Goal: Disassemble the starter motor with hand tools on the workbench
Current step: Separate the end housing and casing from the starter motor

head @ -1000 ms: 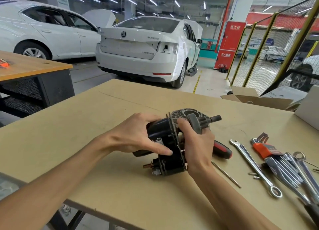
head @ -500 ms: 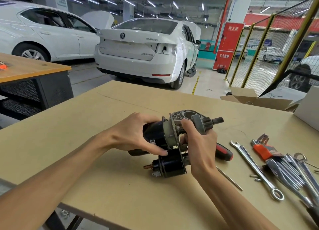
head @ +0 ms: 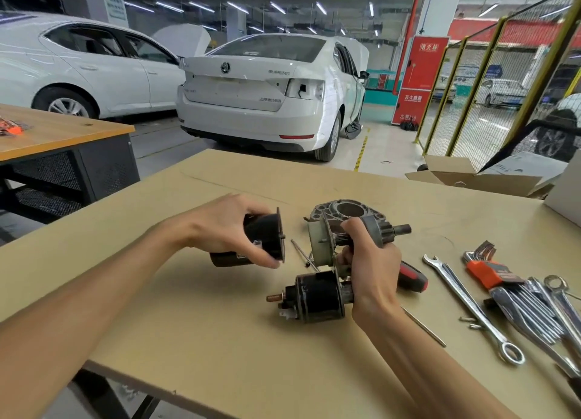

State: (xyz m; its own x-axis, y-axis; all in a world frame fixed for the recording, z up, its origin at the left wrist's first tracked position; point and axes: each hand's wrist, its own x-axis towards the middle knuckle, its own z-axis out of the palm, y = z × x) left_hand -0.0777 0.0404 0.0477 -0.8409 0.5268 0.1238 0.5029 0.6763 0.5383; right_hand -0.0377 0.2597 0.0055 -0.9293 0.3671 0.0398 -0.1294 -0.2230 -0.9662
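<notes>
Your left hand (head: 226, 230) has its fingers curled round the black motor housing (head: 261, 242), which you hold above the counter (head: 188, 340) with its flanged open end facing right. Your right hand (head: 371, 261) has its fingers clamped on the grey drive-end housing (head: 323, 239); the black solenoid (head: 317, 296) hangs beneath it, copper stud pointing left, and the pinion shaft (head: 399, 229) sticks out to the right. The two halves of the starter are apart, with a clear gap between them.

In that gap, a thin long bolt (head: 300, 252) lies on the counter, just below the parts you hold. Behind your right hand rests a screwdriver with a red and black handle (head: 415, 280), partly hidden by your wrist. A second thin rod (head: 424, 326) lies by your right forearm. Further right sits a combination wrench (head: 471, 308), then a hex key set in an orange holder (head: 490, 274) and more wrenches (head: 562, 308) crowded at the counter's right edge, with small loose pieces (head: 470, 322) near the wrench shank.

At the far right corner stands an open cardboard box (head: 471, 175). Beyond the counter, a white sedan (head: 267, 95) is parked, another white car (head: 78, 66) to its left, and a second wooden bench (head: 56, 132).
</notes>
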